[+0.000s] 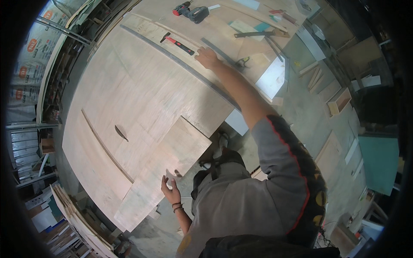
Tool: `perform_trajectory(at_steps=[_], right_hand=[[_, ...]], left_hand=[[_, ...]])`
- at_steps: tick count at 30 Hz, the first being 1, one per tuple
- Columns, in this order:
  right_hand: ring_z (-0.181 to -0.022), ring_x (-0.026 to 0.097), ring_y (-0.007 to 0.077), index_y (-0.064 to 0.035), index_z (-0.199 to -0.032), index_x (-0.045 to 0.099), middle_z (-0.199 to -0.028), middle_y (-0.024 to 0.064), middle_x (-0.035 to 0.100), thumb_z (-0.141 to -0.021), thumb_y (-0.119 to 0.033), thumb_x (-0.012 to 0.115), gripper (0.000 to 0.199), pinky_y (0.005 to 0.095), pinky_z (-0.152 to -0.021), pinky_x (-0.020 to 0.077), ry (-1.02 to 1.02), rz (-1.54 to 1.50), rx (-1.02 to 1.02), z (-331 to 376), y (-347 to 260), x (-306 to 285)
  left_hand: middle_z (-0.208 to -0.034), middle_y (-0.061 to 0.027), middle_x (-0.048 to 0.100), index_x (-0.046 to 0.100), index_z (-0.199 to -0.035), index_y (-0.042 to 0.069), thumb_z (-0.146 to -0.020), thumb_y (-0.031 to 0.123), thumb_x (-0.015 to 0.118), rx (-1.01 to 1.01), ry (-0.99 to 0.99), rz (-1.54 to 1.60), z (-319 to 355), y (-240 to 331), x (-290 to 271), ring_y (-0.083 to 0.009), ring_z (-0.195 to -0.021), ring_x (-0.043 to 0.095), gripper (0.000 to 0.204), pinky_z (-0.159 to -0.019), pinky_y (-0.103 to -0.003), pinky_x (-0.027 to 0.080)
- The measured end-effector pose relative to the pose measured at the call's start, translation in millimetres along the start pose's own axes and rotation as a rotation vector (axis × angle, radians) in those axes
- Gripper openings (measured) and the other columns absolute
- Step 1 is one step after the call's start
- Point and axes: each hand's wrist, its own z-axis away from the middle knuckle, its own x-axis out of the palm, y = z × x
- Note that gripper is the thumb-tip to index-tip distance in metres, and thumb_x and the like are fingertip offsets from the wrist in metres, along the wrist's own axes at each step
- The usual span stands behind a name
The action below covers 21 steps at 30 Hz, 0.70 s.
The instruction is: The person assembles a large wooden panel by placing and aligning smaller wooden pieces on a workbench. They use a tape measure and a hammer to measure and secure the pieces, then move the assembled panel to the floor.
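Observation:
My right hand (207,57) reaches over the far part of a large plywood sheet (142,81). Its fingers are slightly bent and apart, just off the handle end of a hammer (179,44) with a red and black grip. A long grey strip (172,60) runs across the sheet on the near side of the hammer. My left hand (172,192) is by the near edge of a narrower plywood piece (161,172), thumb and fingers spread, with nothing visible in it. On the sheet lies a small dark, leaf-shaped thing with a toothed edge (121,133).
At the far end are a cordless drill (191,12), a dark flat bar (254,34) and thin wood strips. A white panel (271,78) sits to the right of my arm. An open wooden box (339,102) is on the floor at right; stacked boards (79,219) stand at lower left.

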Motion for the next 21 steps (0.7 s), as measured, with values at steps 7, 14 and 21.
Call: perform_trajectory(at_steps=[7, 14, 21], right_hand=[[-0.098, 0.065, 0.0223, -0.0098, -0.109, 0.07, -0.106, 0.0125, 0.066, -0.077, -0.036, 0.078, 0.042, 0.0379, -0.083, 0.0547, 0.023, -0.846, 0.076, 54, -20, -75], [-0.088, 0.069, 0.0193, -0.0056, -0.111, 0.059, -0.094, 0.0083, 0.065, -0.08, -0.022, 0.08, 0.041, 0.0341, -0.071, 0.0589, -0.53, -2.495, 0.459, 197, -142, -70], [-0.09, 0.069, 0.0311, -0.0025, -0.104, 0.055, -0.095, 0.0159, 0.067, -0.065, -0.028, 0.088, 0.057, 0.0404, -0.076, 0.0528, -0.075, -1.441, 0.227, 267, -187, -46]], left_hand=[[-0.097, -0.0077, 0.065, 0.059, -0.13, 0.002, -0.101, 0.028, 0.059, -0.005, -0.207, 0.588, -58, 118, 56, -0.0174, -0.089, 0.064, 0.039, -0.077, -0.031, 0.052], [-0.078, -0.0021, 0.061, 0.063, -0.102, 0.004, -0.103, 0.045, 0.048, -0.179, -0.345, 0.898, -85, 215, 65, -0.0108, -0.066, 0.056, 0.043, -0.056, -0.025, 0.044], [-0.073, -0.0015, 0.061, 0.064, -0.094, 0.0, -0.091, 0.036, 0.073, -0.315, -0.648, 0.639, -93, 189, 86, -0.007, -0.053, 0.055, 0.037, -0.051, -0.019, 0.048]])
